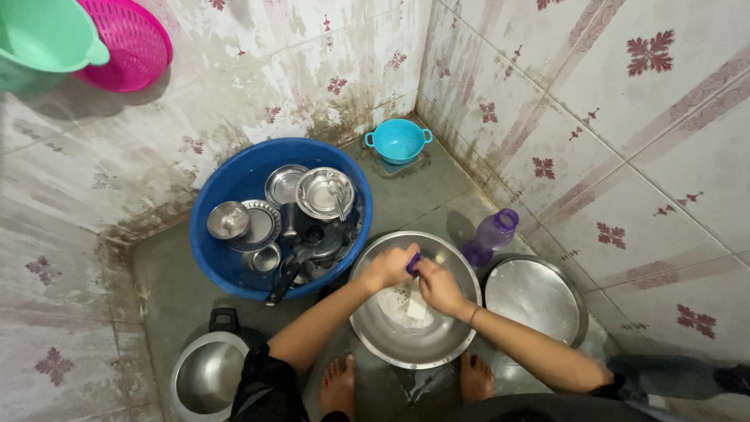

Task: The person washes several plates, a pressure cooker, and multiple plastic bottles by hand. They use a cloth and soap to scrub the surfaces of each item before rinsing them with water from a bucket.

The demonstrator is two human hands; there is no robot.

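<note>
A large steel bowl sits on the floor between my feet, with suds and a pale lump at its bottom. Both my hands meet over its far side. My left hand and my right hand are closed together around a small purple-blue object, most of it hidden by the fingers. A purple plastic bottle stands just right of the bowl.
A blue tub full of steel dishes, cups and a black-handled pot stands left of the bowl. A steel plate lies right, a steel pot near left. A small teal colander sits in the tiled corner. Green and pink baskets hang on the wall.
</note>
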